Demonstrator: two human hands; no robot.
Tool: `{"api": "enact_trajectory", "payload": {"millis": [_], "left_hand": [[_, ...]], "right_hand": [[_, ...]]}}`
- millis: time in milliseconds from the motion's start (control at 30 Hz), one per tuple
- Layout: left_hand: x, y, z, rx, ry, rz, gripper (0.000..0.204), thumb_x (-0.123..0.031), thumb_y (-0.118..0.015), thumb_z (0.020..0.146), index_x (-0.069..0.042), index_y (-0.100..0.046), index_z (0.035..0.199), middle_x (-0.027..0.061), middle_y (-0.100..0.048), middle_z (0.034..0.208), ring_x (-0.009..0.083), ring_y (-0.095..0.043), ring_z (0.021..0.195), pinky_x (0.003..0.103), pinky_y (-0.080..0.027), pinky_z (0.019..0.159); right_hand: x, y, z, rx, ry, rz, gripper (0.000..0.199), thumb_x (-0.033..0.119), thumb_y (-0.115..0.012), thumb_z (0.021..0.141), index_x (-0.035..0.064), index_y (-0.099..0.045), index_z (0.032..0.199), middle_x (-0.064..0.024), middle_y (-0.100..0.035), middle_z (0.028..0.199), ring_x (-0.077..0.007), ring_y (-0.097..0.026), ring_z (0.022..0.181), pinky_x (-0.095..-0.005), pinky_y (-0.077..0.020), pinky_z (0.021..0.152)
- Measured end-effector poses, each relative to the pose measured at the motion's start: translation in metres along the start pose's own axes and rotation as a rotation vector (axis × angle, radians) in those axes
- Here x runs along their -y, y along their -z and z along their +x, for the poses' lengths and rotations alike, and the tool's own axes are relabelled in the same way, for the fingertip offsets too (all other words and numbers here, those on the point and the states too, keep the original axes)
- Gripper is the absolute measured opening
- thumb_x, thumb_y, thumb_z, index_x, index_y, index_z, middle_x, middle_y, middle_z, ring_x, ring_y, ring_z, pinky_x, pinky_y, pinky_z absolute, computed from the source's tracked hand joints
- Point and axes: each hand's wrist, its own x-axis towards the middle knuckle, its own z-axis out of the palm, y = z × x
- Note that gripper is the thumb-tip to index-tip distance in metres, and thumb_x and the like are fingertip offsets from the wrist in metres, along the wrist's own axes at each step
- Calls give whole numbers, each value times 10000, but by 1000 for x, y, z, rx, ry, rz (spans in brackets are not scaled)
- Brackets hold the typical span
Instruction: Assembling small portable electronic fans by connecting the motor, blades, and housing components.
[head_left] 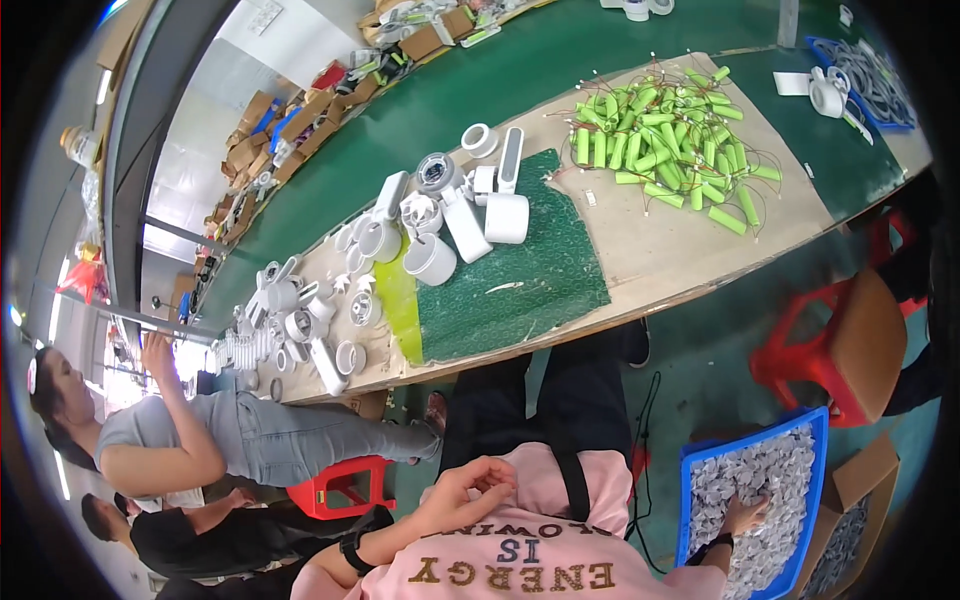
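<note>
My left hand [468,494] rests in front of my body with its fingers loosely curled and slightly apart, nothing visible in it. Low on the right, my right hand [744,515] reaches down into a blue crate [686,500] full of small grey-white plastic pieces [780,470]. Its fingers look spread among the pieces, and the tips are partly hidden. On the table ahead, a green mat [530,300] bears white plastic housings [507,218] and a cup-shaped white part [430,260]. Farther right lies a heap of green battery cells [665,135] with thin wires.
More white parts [300,322] crowd the table's left side. A blue tray of grey cables [868,85] stands far right. Beside the crate is a cardboard box [865,475]; a red stool [825,350] stands behind it. At left, a person in grey [165,440] stands at the table.
</note>
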Motion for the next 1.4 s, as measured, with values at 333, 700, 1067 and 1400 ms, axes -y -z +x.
{"api": "enact_trajectory", "payload": {"millis": [333, 700, 1067, 1400], "left_hand": [[-28, 17, 28, -15, -179, 198, 169, -45, -560, 873, 9, -552, 1033, 38, -614, 909, 79, -582, 814, 216, -465, 696], [-70, 184, 198, -1018, -505, 685, 570, -329, -707, 704, 47, -522, 1090, 166, -592, 939, 269, -574, 862, 361, -451, 787], [-74, 215, 247, -710, -289, 480, 645, -279, -754, 694, 48, -489, 1183, 146, -601, 995, 180, -571, 843, 300, -467, 738], [-68, 254, 251, -661, -205, 510, 639, -240, -753, 720, 91, -471, 1189, 107, -585, 1010, 145, -559, 831, 254, -450, 703]], "right_hand": [[11, 20, 12, 69, 43, 77, 835, 249, -714, 610, 292, -329, 1349, -328, -386, 1192, -486, -425, 1099, -563, -367, 873], [7, 26, 7, 124, 70, 140, 748, 227, -716, 606, 207, -409, 1288, -336, -380, 1209, -492, -433, 1089, -553, -403, 830], [-55, 47, 2, -69, 250, 433, 584, 142, -697, 601, 115, -531, 1160, -147, -559, 1150, -325, -476, 1107, -411, -356, 954], [6, 211, -29, 211, -215, 936, 420, 42, -621, 702, 185, -525, 1084, -17, -543, 788, -121, -530, 681, -261, -440, 510]]}}
